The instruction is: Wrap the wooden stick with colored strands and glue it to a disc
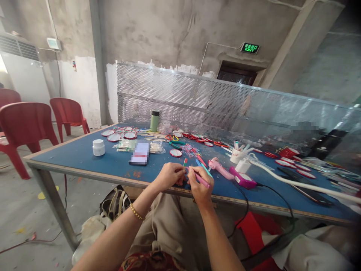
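My right hand (201, 186) is closed around a pink pen (202, 180), its front end pointing toward my other hand. Close against it, my left hand (171, 175) has its fingers pinched together at the table's front edge. Whatever sits between those fingertips is too small and hidden to make out. A small stick with a red and green end (185, 162) shows just above the fingertips; whether it is held or lies behind them I cannot tell. Blue and teal pens (203, 165) lie just beyond my right hand.
The blue table (81, 158) carries a phone (139, 153), a white jar (98, 147), a green bottle (154, 121), pliers (176, 141), round red-rimmed pieces (175, 153), a pink tool (221, 168) and a purple corded device (243, 178). A white cable (293, 182) crosses the right side. Perforated metal screen (169, 92) stands behind.
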A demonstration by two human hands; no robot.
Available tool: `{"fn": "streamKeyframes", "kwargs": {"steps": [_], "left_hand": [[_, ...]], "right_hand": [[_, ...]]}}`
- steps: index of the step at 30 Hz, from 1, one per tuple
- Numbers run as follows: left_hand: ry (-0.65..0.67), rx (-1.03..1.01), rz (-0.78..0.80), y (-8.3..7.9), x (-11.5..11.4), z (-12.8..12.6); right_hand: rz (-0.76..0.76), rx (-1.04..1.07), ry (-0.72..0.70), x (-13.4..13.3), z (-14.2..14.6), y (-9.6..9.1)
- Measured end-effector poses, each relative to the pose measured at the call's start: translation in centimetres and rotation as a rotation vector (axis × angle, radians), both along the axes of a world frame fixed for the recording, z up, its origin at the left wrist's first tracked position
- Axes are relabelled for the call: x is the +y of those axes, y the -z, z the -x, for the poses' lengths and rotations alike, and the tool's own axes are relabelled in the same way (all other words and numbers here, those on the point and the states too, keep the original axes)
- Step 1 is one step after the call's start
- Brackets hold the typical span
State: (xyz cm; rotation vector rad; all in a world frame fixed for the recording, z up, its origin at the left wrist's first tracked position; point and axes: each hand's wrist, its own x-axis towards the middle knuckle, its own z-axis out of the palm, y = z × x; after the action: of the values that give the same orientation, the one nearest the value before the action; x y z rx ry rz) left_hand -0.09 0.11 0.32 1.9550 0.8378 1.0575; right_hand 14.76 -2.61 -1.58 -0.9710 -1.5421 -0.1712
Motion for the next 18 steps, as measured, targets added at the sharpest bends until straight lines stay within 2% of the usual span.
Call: {"fn": "streamKeyframes", "kwargs": {"steps": [18], "left_hand": [[-0.004, 0.01, -0.005, -0.04, -0.17, 0.07]], "right_hand": [[-0.007, -0.017, -0.001, 0.13, 0.01, -0.06]]}}
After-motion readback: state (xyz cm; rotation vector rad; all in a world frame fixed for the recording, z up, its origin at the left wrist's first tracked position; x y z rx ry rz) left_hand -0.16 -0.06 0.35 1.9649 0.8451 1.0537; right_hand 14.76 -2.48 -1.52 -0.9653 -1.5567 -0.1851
